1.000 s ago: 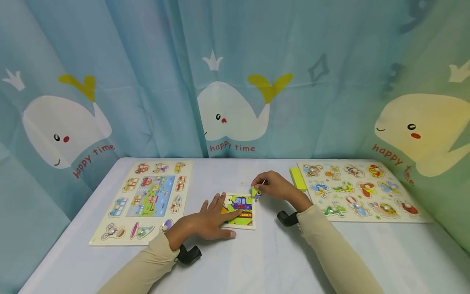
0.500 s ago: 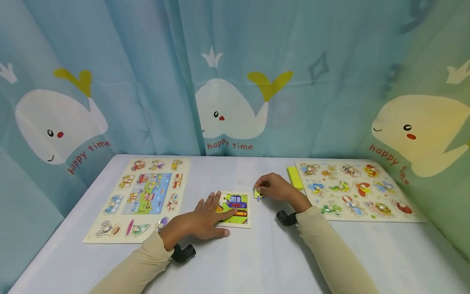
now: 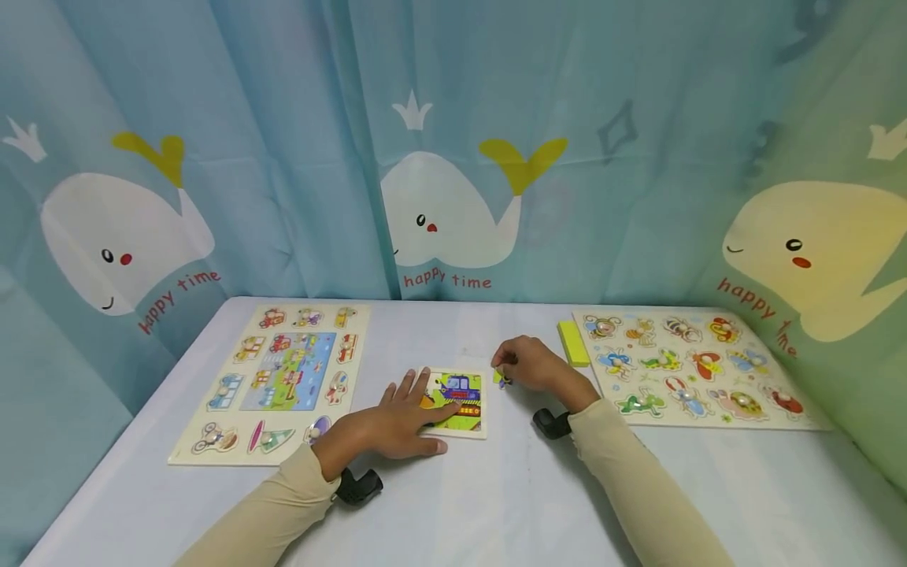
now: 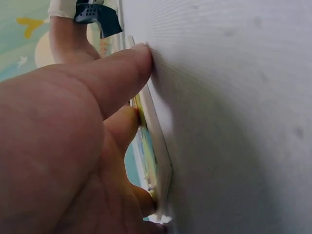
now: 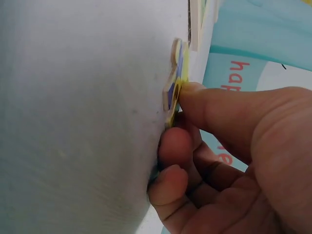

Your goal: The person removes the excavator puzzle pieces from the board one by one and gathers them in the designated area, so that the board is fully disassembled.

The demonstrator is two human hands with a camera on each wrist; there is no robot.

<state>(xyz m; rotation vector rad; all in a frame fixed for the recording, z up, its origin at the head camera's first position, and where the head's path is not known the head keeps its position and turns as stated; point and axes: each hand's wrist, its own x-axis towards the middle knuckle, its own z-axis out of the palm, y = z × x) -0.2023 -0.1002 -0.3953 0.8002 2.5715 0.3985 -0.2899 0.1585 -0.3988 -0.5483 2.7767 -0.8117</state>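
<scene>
The puzzle piece (image 5: 176, 80) sits slightly farther right now, just beside the board (image 3: 484, 408). The right hand (image 3: 530, 364) pinches it; the left hand's (image 3: 398, 426) fingers lie spread.

Surface (image 3: 496, 504): flat, pale bluish-white. Lying on it at left: vehicle peg board (image 3: 234, 421). Near middle: small puzzle board (image 3: 464, 434), partly under left hand (image 3: 397, 423). At right: insect peg board (image 3: 648, 379), yellow block (image 3: 573, 344) just beside its left edge. Puzzle piece (image 3: 499, 377) in right hand (image 3: 533, 365), low; contact with surface hard to tell.
</scene>
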